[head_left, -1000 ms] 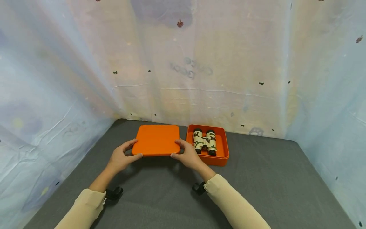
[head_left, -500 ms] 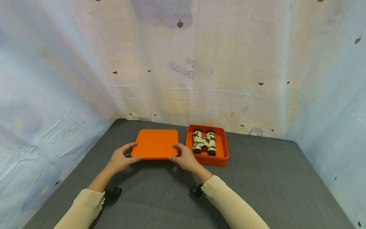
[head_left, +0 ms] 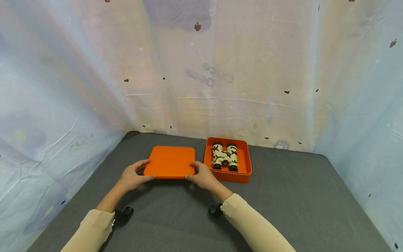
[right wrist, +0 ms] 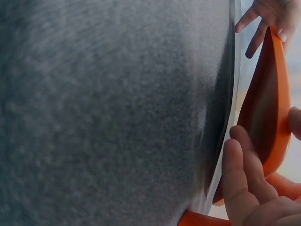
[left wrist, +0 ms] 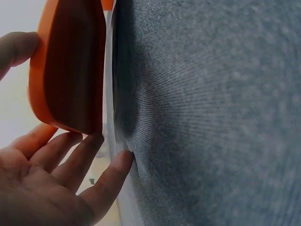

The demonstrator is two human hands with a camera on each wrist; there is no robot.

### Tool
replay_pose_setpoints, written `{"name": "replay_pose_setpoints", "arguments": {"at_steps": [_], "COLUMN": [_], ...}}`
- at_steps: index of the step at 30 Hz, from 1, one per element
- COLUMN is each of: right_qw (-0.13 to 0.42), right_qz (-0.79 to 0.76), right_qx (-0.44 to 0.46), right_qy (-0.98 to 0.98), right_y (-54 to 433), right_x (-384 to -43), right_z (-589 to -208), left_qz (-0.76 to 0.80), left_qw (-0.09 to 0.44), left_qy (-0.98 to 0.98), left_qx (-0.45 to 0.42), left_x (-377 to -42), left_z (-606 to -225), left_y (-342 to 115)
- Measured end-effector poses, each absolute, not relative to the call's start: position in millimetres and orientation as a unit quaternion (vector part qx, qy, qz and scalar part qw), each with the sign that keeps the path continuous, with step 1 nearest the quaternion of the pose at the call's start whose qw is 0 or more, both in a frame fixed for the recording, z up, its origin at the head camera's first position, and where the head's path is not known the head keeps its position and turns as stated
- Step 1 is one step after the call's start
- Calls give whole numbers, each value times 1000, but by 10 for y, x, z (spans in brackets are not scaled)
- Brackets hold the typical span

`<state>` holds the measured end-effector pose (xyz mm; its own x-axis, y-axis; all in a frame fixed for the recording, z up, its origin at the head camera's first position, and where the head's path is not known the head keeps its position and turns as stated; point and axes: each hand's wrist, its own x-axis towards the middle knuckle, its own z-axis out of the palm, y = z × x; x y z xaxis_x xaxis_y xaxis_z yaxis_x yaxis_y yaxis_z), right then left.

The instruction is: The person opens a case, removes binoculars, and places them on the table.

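An orange lid (head_left: 170,162) is held level between both hands, smooth top up, close over the grey table in the head view. My left hand (head_left: 132,176) pinches its left side, thumb at the near corner and fingers along the edge. My right hand (head_left: 204,176) grips the opposite side the same way. Seen from the left wrist, the hollow underside of the lid (left wrist: 75,70) faces the table, and one fingertip (left wrist: 123,160) is right at the cloth. Just right of the right hand stands an open orange box (head_left: 234,177) with camouflage binoculars (head_left: 226,156) lying inside.
A grey cloth-covered table (head_left: 283,196) runs back to a pale printed curtain (head_left: 245,70), which also hangs on both sides. Dark wrist mounts (head_left: 123,215) sit below the cream sleeves (head_left: 253,222). The box's corner (right wrist: 200,219) shows low in the right wrist view.
Both hands have lowered the orange lid and brought it slightly nearer and to the left, keeping their grip. The box and binoculars have not moved.
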<state>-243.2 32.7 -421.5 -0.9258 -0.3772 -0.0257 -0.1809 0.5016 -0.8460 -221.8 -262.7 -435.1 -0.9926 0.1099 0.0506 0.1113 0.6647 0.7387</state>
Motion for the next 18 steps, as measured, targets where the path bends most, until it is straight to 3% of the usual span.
{"name": "replay_pose_setpoints", "arguments": {"at_steps": [8, 18], "right_qw": [140, 143], "right_qz": [-503, -505], "right_qx": [-148, -142], "right_qy": [840, 839], "right_y": [310, 301], "right_x": [-2448, -2456], "right_z": [-4275, -4298], "left_qz": [-395, -396], "left_qw": [-18, -28], "left_qy": [-917, -916], "left_qx": [-57, -60], "left_x": [-2244, -2266], "left_z": [-4375, -4416], "left_y": [-2654, -2663]}}
